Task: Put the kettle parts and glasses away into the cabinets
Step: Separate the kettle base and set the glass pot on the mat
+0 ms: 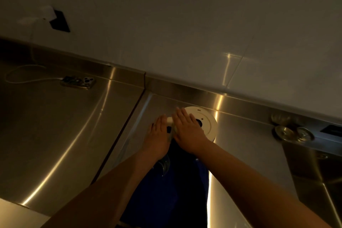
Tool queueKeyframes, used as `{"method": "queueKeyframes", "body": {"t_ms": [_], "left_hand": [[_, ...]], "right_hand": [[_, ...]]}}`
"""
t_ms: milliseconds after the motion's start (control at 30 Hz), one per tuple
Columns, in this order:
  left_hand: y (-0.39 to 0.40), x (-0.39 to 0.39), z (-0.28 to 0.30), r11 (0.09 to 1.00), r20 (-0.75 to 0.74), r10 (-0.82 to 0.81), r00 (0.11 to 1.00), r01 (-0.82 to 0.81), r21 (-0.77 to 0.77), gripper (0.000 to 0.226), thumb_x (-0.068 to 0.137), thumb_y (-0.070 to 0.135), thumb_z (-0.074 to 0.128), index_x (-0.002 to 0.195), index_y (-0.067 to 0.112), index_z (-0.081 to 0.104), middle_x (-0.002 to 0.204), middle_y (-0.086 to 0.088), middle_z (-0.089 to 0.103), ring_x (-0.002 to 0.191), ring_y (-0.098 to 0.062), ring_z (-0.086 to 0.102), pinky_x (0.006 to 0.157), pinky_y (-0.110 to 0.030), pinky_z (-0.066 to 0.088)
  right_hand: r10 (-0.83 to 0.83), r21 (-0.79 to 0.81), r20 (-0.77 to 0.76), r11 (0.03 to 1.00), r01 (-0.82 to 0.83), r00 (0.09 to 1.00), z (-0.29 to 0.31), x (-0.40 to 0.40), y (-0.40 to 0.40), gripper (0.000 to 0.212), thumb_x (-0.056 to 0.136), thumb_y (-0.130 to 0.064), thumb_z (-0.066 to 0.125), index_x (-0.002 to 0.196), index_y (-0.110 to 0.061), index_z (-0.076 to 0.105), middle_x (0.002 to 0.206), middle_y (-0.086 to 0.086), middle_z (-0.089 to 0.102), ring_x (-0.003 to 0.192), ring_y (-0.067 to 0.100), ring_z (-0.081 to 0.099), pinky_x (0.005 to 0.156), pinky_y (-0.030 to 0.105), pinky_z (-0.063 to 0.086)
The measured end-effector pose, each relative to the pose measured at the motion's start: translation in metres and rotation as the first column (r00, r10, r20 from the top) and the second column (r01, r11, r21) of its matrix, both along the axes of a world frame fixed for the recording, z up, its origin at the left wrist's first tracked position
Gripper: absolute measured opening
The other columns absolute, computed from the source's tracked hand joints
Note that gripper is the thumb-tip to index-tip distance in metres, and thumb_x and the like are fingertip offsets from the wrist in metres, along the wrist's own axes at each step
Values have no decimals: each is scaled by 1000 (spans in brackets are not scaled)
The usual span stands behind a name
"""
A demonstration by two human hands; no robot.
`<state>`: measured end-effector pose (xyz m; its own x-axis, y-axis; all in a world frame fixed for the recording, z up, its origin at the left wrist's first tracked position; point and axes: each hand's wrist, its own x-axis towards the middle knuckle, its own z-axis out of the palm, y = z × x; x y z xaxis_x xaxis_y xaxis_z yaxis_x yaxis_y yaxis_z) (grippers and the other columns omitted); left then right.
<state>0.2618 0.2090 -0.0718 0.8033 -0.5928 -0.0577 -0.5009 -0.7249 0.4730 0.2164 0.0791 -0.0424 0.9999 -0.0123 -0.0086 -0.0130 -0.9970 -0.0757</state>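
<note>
Head view, left to right: left hand (157, 133) and right hand (187, 131) both close on a small white kettle part (169, 120) held between them; firmness of grip cannot be told. Round cream kettle base (207, 124) lies just right, on the steel tabletop (74, 126) beside the backsplash edge; open room left.

Dim warm light streaks a stainless steel counter (64, 126) below a white tiled wall (185, 24).

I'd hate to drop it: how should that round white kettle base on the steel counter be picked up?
By its rim. The kettle base lies flat, a thin disc, so probably pinch the uncovered right edge from the right, thumb on top. The right hand already overlaps its left part.
</note>
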Motion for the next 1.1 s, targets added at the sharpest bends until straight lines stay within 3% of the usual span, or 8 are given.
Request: {"method": "queueKeyframes", "body": {"t_ms": [333, 633, 733, 800, 900, 1000, 1100], "left_hand": [[-2, 8, -2, 999, -24, 11, 1000, -10, 39, 74, 96, 12, 45, 149, 3, -6, 158, -13, -1, 146, -24, -1, 117, -32, -1], [-7, 5, 10, 1000, -40, -3, 999, 4, 24, 65, 100, 15, 38, 150, 8, -4, 159, -10, 3, 146, -22, 6, 117, -32, 6], [-15, 5, 14, 1000, -69, -10, 998, 10, -1, 59, 100, 15, 40, 149, 8, 9, 155, -13, 18, 140, -25, 23, 114, -34, 20], [-22, 5, 19, 999, -84, -9, 996, 6, -37, 47, 99, 14, 42, 142, 8, 27, 142, -16, 38, 123, -25, 44, 102, -33, 37], [-34, 1, 32, 995, 15, -35, 999, 37, -96, 43, 97, 8, 46, 138, 7, 33, 135, -16, 45, 116, -27, 49, 94, -33, 41], [-45, 2, 48, 985, 142, -61, 988, 83, -153, 49, 94, -1, 46, 140, 5, 33, 139, -16, 41, 123, -31, 44, 99, -37, 38], [-55, 9, 62, 968, 273, -139, 952, 188, -165, 55, 86, -3, 57, 137, 5, 40, 138, -17, 44, 125, -32, 43, 104, -38, 34]], "right_hand": [[-81, -46, 48, 996, 83, 996, -2, 18, 14, 56, 91, -23, 52, 139, -6, 30, 152, 15, 23, 144, 29, 4, 115, 47, 11], [-122, 32, 81, 992, 119, 989, 3, 10, 6, 65, 80, -15, 68, 136, -7, 35, 150, 12, 29, 144, 25, 7, 115, 43, 10], [-126, 71, 118, 990, 118, 985, 7, -1, -4, 59, 83, -13, 64, 135, -6, 36, 149, 12, 32, 144, 24, 7, 115, 40, 8], [-148, 123, 145, 984, 131, 978, 11, -8, -9, 57, 83, -12, 64, 133, -5, 38, 146, 12, 35, 144, 24, 10, 115, 38, 9], [-222, 256, 242, 954, 158, 945, 18, -22, -18, 44, 83, -7, 63, 124, -3, 47, 141, 17, 42, 142, 27, 17, 115, 45, 19], [-333, 419, 364, 893, 166, 870, 25, -33, -26, 32, 88, -4, 58, 119, -4, 51, 134, 17, 48, 136, 30, 30, 105, 48, 35], [-403, 525, 455, 842, 126, 794, 26, -37, -31, 25, 93, -9, 53, 118, -7, 52, 123, 13, 54, 128, 31, 42, 99, 45, 41]]}}
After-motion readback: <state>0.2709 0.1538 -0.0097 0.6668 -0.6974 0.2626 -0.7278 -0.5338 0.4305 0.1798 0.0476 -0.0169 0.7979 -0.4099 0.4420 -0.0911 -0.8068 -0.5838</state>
